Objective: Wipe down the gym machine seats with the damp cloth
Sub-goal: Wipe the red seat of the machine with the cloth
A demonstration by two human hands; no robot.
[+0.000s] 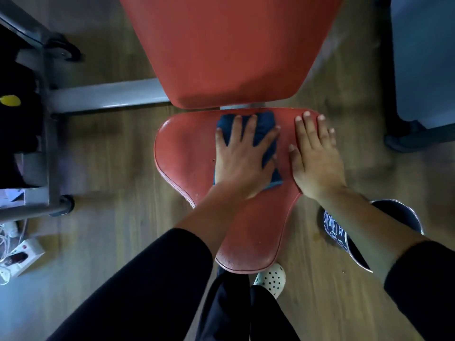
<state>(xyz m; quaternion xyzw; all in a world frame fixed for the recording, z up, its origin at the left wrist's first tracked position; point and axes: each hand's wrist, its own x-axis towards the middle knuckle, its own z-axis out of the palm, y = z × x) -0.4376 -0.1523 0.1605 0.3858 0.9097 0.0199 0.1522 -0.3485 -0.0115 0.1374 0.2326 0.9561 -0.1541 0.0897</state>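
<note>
Red vinyl with piped edging covers the seat. The blue cloth lies near the seat's far edge, just short of the gap before the backrest pad. The left hand presses the cloth flat, fingers straight and spread. The right hand rests flat along the seat's right edge, fingers straight and close together. Bare vinyl lies open left of the cloth and toward the narrow near end.

Light: dim and warm on my seat, with a faint sheen at its left edge.
Glow: cold blue at the floor's near-left corner.
Blur: floor grain smears; my left hand looks sharper.
Edges: my sleeves stretch and bend.
</note>
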